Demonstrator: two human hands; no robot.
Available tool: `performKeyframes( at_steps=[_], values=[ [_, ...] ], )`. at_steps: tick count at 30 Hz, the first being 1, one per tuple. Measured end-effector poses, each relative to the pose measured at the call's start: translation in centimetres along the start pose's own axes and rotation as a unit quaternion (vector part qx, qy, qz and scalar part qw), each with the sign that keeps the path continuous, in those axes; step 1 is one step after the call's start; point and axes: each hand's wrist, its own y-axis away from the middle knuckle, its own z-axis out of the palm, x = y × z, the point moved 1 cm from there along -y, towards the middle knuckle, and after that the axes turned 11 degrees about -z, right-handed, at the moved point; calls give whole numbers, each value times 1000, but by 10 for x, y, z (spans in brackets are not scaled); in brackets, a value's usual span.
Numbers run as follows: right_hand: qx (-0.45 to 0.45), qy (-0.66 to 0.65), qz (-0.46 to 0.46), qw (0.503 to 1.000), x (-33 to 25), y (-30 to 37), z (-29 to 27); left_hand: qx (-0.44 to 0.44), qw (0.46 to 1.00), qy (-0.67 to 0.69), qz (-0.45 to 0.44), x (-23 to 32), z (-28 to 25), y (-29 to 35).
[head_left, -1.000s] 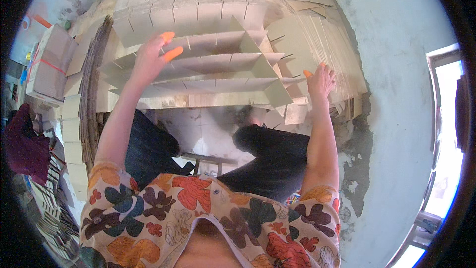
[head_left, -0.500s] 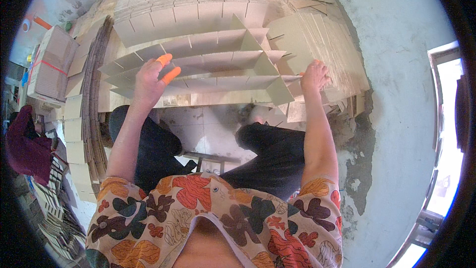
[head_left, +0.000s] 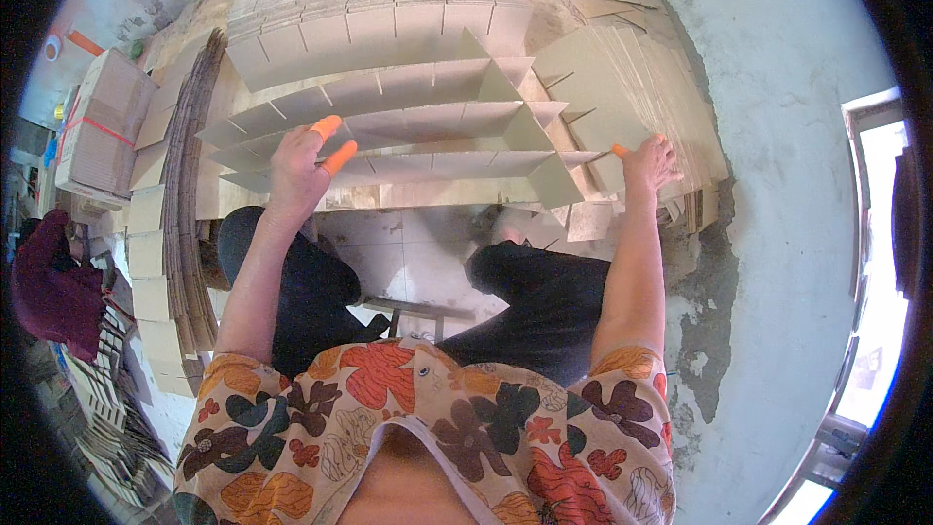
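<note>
Several long slotted cardboard strips point(head_left: 432, 126) stand on edge in front of me, crossed near their right ends by a shorter cardboard divider point(head_left: 530, 131). My left hand point(head_left: 299, 170) is at the left part of these strips. Its thumb and index finger, in orange covers, are spread apart by the middle strip; its other fingers are partly hidden. My right hand point(head_left: 649, 165) lies at the near edge of a fanned stack of slotted cardboard pieces point(head_left: 612, 73). Its fingers are spread, with an orange cover on the thumb, and it holds no piece that I can see.
Bundled long cardboard strips point(head_left: 389, 24) lie along the far side of the table. More cardboard point(head_left: 190, 204) is stacked at the left, beside a closed carton point(head_left: 102, 122) with a red strap. A person in a dark red garment point(head_left: 58, 282) is at the far left. A wall point(head_left: 777, 136) borders the right.
My right hand has moved right, away from the divider's side and farther over the stack. My left hand stays at the strips, which sit slightly farther right in view.
</note>
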Motion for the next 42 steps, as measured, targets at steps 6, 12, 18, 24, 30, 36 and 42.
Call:
performKeyframes(
  at_steps=[6, 12, 18, 24, 30, 36, 42],
  values=[
    [76, 2, -8, 997, 14, -6, -2, 27, 1000, 8, 11, 5, 2, 2],
    [131, -22, -59, 989, 26, -2, -10, 39, 999, -2, 31, 11, 5, 6],
    [67, -55, -21, 996, 21, -4, -15, 35, 999, 2, 40, 9, 7, 9],
    [235, 40, -136, 962, 4, 21, -28, 46, 998, 7, 49, 13, 2, 11],
    [172, -118, -61, 976, 32, 9, -31, 45, 998, 23, 35, 10, 4, 13],
    [320, -189, -39, 928, 52, 13, -58, 52, 996, 51, 60, 8, 8, 16],
    [167, -510, -99, 838, 24, 42, -92, -46, 996, 42, 63, 34, 16, 14]
  ],
)
